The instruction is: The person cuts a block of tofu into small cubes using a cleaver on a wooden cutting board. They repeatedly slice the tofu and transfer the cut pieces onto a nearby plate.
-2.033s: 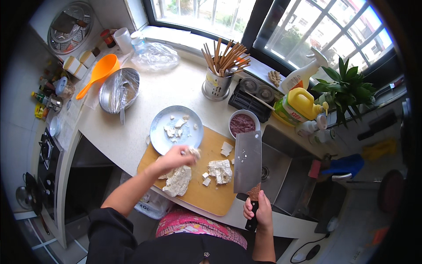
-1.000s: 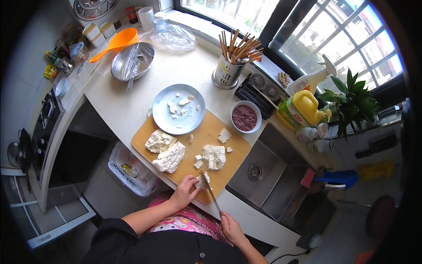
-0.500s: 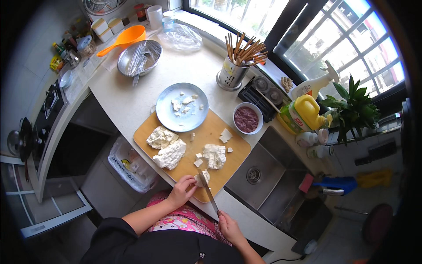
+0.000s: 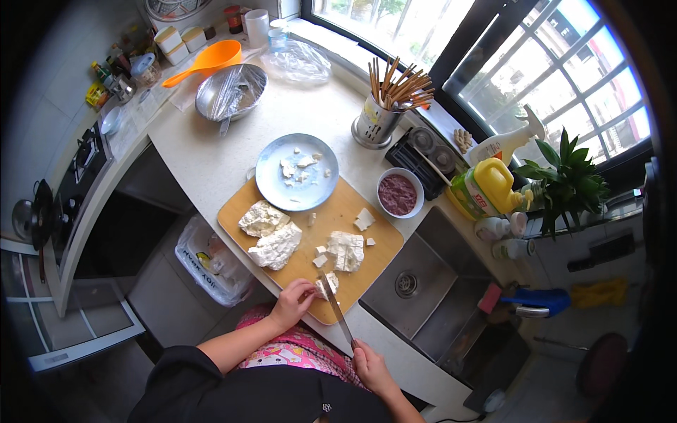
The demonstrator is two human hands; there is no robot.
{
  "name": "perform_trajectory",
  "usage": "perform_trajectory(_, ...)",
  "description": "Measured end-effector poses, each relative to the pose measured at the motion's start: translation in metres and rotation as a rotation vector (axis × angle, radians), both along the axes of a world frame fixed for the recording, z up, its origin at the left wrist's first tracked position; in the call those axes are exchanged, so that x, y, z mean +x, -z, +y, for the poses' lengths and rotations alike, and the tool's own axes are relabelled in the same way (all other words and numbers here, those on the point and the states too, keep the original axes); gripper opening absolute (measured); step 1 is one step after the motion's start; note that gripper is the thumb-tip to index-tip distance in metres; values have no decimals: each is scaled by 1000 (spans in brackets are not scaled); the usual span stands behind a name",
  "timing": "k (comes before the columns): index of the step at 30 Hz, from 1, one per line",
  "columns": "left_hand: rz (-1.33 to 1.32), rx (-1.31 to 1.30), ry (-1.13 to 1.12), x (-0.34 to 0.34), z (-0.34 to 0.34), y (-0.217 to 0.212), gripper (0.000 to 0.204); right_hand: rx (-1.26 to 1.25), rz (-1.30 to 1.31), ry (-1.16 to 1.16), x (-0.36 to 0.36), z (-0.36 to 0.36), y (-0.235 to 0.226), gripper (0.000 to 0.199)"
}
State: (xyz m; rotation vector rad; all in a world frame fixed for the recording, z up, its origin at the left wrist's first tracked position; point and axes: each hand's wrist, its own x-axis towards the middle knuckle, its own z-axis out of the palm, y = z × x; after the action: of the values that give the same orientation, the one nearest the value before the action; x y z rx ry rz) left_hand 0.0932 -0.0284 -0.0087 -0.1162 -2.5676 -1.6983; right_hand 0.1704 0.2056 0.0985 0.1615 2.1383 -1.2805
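My right hand (image 4: pixel 371 365) grips the handle of a knife (image 4: pixel 336 307) at the near edge of the wooden cutting board (image 4: pixel 384 257). The blade points away from me and lies against a small white piece of tofu (image 4: pixel 329 283). Bent fingers of my left hand (image 4: pixel 293 303) hold that piece from the left. Two large, rough tofu chunks (image 4: pixel 275 246) rest on the board's left side. To the right sits a scored tofu block (image 4: pixel 346 251) with small cubes around it. A pale blue plate (image 4: pixel 275 190) overlaps the board's far edge and carries white crumbs.
Right of the board are a bowl of purplish-red paste (image 4: pixel 397 194) and a steel sink (image 4: pixel 384 292). Farther back stand a chopstick holder (image 4: pixel 374 123), a yellow jug (image 4: pixel 493 185), a film-covered metal bowl (image 4: pixel 233 95) and an orange strainer (image 4: pixel 217 58). A plastic-lined bin (image 4: pixel 211 261) is below left.
The view has shifted slightly. Both hands, the knife and the tofu keep nearly the same places on the board.
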Motion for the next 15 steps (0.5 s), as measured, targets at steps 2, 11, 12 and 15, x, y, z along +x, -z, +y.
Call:
perform_trajectory(2,40,-1,22,-1,0,2,13,0,10,-3,1,-1,0,35)
perform_trajectory(11,57,-80,9,0,3,2,9,43,101,-49,1,-5,18,35)
perform_trajectory(12,71,-100,14,0,4,1,9,36,93,-53,2,-5,18,35)
perform_trajectory(15,83,-126,30,-3,4,-2,10,-19,205,-53,4,-4,14,35)
